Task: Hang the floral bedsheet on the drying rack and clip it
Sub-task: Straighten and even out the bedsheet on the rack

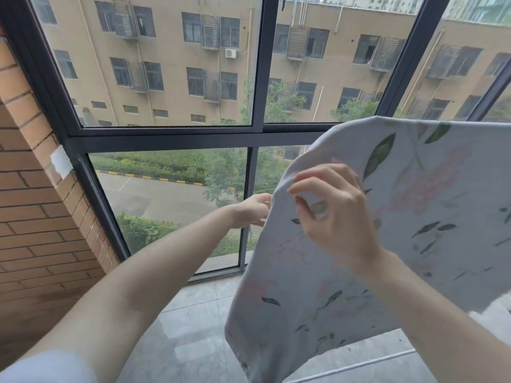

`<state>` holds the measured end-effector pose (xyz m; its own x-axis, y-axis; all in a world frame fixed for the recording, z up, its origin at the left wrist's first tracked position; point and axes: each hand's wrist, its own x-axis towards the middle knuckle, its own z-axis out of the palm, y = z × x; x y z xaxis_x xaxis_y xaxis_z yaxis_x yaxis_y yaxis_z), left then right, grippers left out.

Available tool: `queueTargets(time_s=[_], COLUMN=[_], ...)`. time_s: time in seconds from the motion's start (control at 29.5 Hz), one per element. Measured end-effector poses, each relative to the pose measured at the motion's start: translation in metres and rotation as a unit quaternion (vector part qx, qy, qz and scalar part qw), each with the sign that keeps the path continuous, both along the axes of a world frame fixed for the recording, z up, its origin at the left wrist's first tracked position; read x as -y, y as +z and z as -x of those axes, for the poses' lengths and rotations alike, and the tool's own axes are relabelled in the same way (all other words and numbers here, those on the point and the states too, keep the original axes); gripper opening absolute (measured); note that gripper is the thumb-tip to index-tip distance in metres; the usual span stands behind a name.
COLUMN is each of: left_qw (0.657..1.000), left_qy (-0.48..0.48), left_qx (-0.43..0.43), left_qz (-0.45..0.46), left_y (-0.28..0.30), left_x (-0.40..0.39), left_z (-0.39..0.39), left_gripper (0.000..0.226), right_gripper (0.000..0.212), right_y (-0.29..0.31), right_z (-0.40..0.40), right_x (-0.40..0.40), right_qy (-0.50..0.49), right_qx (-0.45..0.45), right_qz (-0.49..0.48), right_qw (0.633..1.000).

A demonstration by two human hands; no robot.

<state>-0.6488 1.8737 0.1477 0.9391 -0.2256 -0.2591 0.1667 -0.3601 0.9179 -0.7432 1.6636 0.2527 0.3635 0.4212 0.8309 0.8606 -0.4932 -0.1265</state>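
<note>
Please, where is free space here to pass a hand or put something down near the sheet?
Free: the grey tiled floor between the brick wall and the hanging floral bedsheet, below the window frame. Crowded: the sheet's left edge, where the left hand and right hand both grip the cloth.

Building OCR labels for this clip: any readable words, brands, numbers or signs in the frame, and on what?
None readable.
Floral bedsheet: leaf and flower print only, no lettering.
White tag on the window frame: blank as seen.
Air-conditioner unit on the building opposite: any brand mark too small to read.
</note>
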Motion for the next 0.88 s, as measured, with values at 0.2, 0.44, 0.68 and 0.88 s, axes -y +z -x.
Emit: queueTargets(time_s=[0.2,0.44,0.68,0.88], left_qw=[0.993,0.987,0.995,0.987], left_qy=[0.113,0.136,0.022,-0.082], left_qx=[0.013,0.006,-0.008,0.01], left_qz=[0.018,-0.085,-0.098,-0.136], left_y=[-0.047,-0.112,-0.152,-0.17], left_x=[-0.032,-0.049,-0.044,-0.122], left_z=[0.048,0.109,0.116,0.092], left_gripper=[0.031,0.021,0.032,0.052], right_gripper=[0.026,0.041,0.069,0.035], right_y=[-0.108,-0.216,-0.275,-0.292], right_z=[0.029,0.034,0.055,0.044], right_x=[0.016,-0.009,-0.042,-0.131], right_qy=[-0.008,-0.129,-0.222,-0.384], right_qx=[-0.285,-0.545,-0.607,-0.56], right_qz=[0.02,-0.036,-0.042,-0.172], right_qw=[0.958,0.828,0.762,0.714])
